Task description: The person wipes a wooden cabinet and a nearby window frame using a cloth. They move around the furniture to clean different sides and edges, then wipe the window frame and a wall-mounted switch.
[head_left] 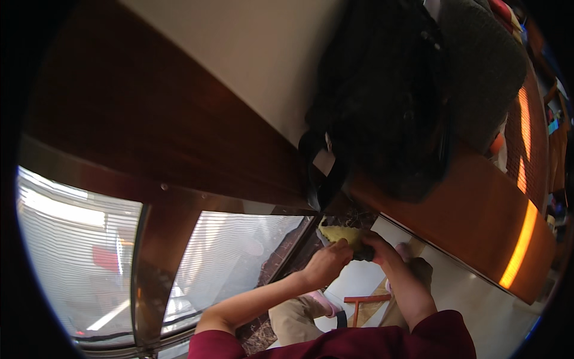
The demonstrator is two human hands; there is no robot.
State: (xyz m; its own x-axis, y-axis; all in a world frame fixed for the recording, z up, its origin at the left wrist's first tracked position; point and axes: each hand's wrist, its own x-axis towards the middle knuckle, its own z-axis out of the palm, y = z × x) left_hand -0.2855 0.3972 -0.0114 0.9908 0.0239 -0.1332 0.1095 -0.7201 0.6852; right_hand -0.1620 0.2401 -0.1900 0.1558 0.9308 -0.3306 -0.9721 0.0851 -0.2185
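Note:
My left hand [327,260] and my right hand [378,245] meet low in the middle of the view, both gripping a yellow cloth [342,232]. The right hand also seems to clasp a dark handle or tool at the cloth's right end. The cloth sits just below the edge of a dark wooden counter [179,131], beside a metal-framed glass panel [239,251]. My dark red sleeves show at the bottom edge.
A large black bag [382,96] rests on the wooden ledge above the hands, with a grey cushion [484,66] beyond it. An orange-handled tool [365,299] lies on the pale floor [478,299]. Blinds show through the glass at left.

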